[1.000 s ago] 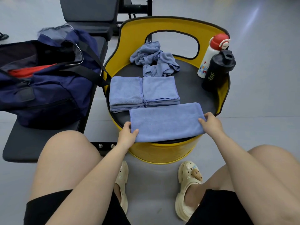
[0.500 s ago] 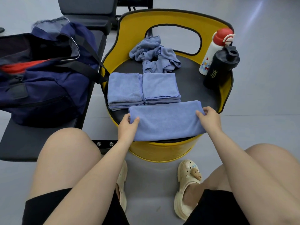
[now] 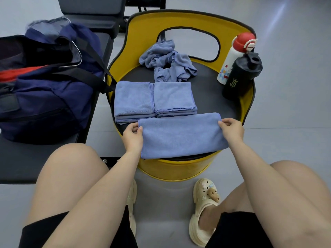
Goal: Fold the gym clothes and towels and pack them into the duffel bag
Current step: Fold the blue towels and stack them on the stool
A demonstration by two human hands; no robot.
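Head view, looking down past bare knees: a long blue terry towel folded into a strip point(image 3: 180, 136) lies across the near edge of the round black tabletop point(image 3: 213, 102) of a yellow drum-shaped stand point(image 3: 172, 169), its near edge hanging slightly over the rim. Left hand point(image 3: 132, 138) pinches the towel's left end between thumb and curled fingers. Right hand point(image 3: 232, 130) pinches the far right corner in the same manner, fingers curled over the edge. Just beyond the strip, touching it or nearly so, two stacks of folded blue towels sit side by side: left stack point(image 3: 133, 101) and right stack point(image 3: 174, 98), edges touching each other. Further back, a crumpled blue cloth heap point(image 3: 167, 62) lies unfolded near the stand's yellow raised back panel point(image 3: 143, 27), which has an oval cut-out. At the tabletop's right rim stand two bottles, upright and touching or almost touching: a white bottle with red cap point(image 3: 234, 56) behind, a black shaker bottle point(image 3: 241, 76) in front. To the left, a navy fabric duffel bag point(image 3: 44, 101) rests on a dark padded bench point(image 3: 16, 161), unzipped, something red point(image 3: 19, 73) showing inside; one black strap point(image 3: 84, 77) reaches toward the stand. Cream clogs point(image 3: 204, 210) on grey floor point(image 3: 290, 97) below.
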